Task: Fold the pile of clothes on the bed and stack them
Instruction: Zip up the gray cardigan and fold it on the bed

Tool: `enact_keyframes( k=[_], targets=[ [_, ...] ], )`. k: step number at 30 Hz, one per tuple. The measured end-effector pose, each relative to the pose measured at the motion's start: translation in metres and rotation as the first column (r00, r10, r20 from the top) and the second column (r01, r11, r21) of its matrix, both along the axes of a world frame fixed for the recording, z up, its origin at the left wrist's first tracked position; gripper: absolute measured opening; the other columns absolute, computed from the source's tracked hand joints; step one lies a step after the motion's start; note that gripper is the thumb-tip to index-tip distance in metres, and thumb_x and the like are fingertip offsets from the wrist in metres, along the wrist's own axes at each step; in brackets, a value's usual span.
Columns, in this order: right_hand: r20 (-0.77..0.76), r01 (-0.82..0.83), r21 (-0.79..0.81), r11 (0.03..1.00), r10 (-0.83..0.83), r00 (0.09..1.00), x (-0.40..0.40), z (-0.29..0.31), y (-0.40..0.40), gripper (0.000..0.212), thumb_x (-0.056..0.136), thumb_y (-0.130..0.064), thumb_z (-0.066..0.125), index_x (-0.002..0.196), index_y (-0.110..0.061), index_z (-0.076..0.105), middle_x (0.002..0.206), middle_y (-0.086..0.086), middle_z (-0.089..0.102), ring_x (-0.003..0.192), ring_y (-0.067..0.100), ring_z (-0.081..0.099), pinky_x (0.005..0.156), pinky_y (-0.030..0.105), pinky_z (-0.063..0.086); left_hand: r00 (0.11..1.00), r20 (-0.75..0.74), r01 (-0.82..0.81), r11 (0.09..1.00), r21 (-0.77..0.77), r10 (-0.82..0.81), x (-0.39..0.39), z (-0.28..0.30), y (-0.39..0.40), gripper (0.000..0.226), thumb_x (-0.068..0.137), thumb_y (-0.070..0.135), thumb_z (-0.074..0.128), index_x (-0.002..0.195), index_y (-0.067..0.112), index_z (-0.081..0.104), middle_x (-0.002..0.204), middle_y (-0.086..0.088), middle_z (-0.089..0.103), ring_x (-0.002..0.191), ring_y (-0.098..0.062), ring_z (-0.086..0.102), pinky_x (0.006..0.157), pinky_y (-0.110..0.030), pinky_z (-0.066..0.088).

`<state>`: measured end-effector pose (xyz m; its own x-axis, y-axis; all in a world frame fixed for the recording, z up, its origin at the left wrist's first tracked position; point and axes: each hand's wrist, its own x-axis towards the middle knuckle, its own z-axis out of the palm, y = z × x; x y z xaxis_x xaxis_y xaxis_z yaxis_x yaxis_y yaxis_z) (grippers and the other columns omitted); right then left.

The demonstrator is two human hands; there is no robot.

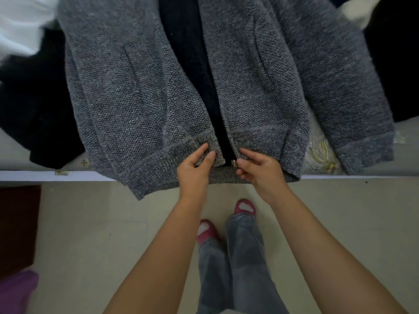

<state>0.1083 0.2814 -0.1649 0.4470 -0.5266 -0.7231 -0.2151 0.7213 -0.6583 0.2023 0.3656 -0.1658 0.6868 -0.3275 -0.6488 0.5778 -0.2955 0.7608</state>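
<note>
Grey knit fills your view: your left hand (195, 165) pinches the hem of the grey jacket (127, 94) at its left front edge, while your right hand (257, 168) curls round the small metal zipper pull (234, 163) at the bottom of the right edge. Its front lies open on the bed (322, 152), hem hanging over the edge. Black clothes (34, 105) and white fabric (20, 23) crowd the left side, more dark clothing (394, 64) the right.
</note>
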Motion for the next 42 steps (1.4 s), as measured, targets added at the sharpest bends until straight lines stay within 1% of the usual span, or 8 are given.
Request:
enact_keyframes(
  k=[5, 7, 11, 21, 25, 31, 39, 42],
  targets=[
    [0.087, 0.148, 0.043, 0.988, -0.151, 0.985, -0.007, 0.031, 0.006, 0.025, 0.083, 0.01, 0.051, 0.094, -0.01, 0.059, 0.048, -0.006, 0.062, 0.038, 0.002, 0.053, 0.041, 0.012, 0.04, 0.995, -0.098, -0.035, 0.994, -0.108, 0.024, -0.006, 0.028, 0.006, 0.029, 0.084, -0.003, 0.057, 0.095, 0.023, 0.062, 0.074, 0.009, 0.067, 0.072, -0.004, 0.058, 0.079, -0.022, 0.048],
    [0.094, 0.161, 0.044, 0.986, -0.164, 0.982, -0.008, 0.042, 0.014, 0.023, 0.082, 0.009, 0.052, 0.088, -0.011, 0.06, 0.049, -0.004, 0.062, 0.038, 0.003, 0.052, 0.04, 0.013, 0.038, 0.986, -0.159, -0.084, 0.982, -0.17, 0.057, -0.01, 0.038, 0.007, 0.029, 0.084, -0.008, 0.053, 0.092, 0.019, 0.061, 0.067, 0.008, 0.068, 0.064, -0.001, 0.061, 0.07, -0.016, 0.051],
    [0.06, 0.196, 0.012, 0.981, -0.196, 0.979, -0.006, 0.061, 0.026, 0.023, 0.081, 0.006, 0.057, 0.084, -0.016, 0.062, 0.047, -0.002, 0.061, 0.038, 0.003, 0.049, 0.042, 0.015, 0.038, 0.959, -0.275, -0.142, 0.954, -0.265, 0.066, -0.017, 0.056, 0.005, 0.035, 0.085, -0.014, 0.045, 0.097, 0.017, 0.057, 0.055, 0.006, 0.066, 0.05, 0.001, 0.06, 0.055, -0.01, 0.05],
    [0.118, 0.298, 0.026, 0.954, -0.299, 0.947, -0.001, 0.066, 0.023, 0.023, 0.083, 0.007, 0.055, 0.087, -0.015, 0.061, 0.047, -0.007, 0.059, 0.038, 0.001, 0.05, 0.044, 0.013, 0.04, 0.939, -0.312, -0.239, 0.923, -0.301, 0.142, -0.021, 0.062, -0.005, 0.035, 0.085, -0.014, 0.045, 0.101, 0.014, 0.056, 0.053, 0.003, 0.065, 0.045, -0.001, 0.057, 0.048, -0.011, 0.046],
    [0.119, 0.266, 0.012, 0.964, -0.265, 0.957, -0.002, 0.059, 0.025, 0.024, 0.083, 0.006, 0.055, 0.087, -0.016, 0.061, 0.047, -0.007, 0.059, 0.039, 0.0, 0.051, 0.043, 0.011, 0.04, 0.948, -0.286, -0.22, 0.934, -0.281, 0.137, -0.019, 0.057, -0.004, 0.033, 0.084, -0.013, 0.048, 0.099, 0.015, 0.058, 0.064, 0.0, 0.067, 0.052, -0.002, 0.061, 0.053, -0.013, 0.049],
    [0.115, 0.184, -0.026, 0.983, -0.18, 0.977, -0.006, 0.049, 0.026, 0.026, 0.082, 0.008, 0.055, 0.091, -0.016, 0.06, 0.049, -0.007, 0.061, 0.04, 0.0, 0.052, 0.043, 0.011, 0.04, 0.973, -0.206, -0.146, 0.966, -0.212, 0.102, -0.019, 0.049, 0.002, 0.036, 0.081, -0.014, 0.052, 0.098, 0.017, 0.059, 0.128, -0.026, 0.051, 0.059, -0.002, 0.064, 0.06, -0.014, 0.052],
    [0.076, 0.226, -0.066, 0.972, -0.221, 0.972, -0.001, 0.045, 0.032, 0.026, 0.082, 0.008, 0.057, 0.088, -0.017, 0.061, 0.047, -0.008, 0.061, 0.042, 0.0, 0.053, 0.043, 0.011, 0.04, 0.986, -0.148, -0.101, 0.977, -0.187, 0.073, -0.019, 0.043, 0.006, 0.035, 0.081, -0.011, 0.056, 0.092, 0.022, 0.06, 0.13, -0.024, 0.05, 0.087, -0.015, 0.057, 0.078, -0.02, 0.049],
    [0.042, 0.292, -0.046, 0.955, -0.291, 0.956, 0.001, 0.043, 0.035, 0.025, 0.082, 0.008, 0.058, 0.083, -0.016, 0.062, 0.046, -0.01, 0.06, 0.042, -0.003, 0.053, 0.043, 0.009, 0.039, 0.988, -0.137, -0.093, 0.984, -0.155, 0.072, -0.021, 0.039, 0.007, 0.034, 0.08, -0.01, 0.058, 0.09, 0.022, 0.061, 0.126, -0.022, 0.054, 0.092, -0.016, 0.056, 0.078, -0.019, 0.049]
  ],
)
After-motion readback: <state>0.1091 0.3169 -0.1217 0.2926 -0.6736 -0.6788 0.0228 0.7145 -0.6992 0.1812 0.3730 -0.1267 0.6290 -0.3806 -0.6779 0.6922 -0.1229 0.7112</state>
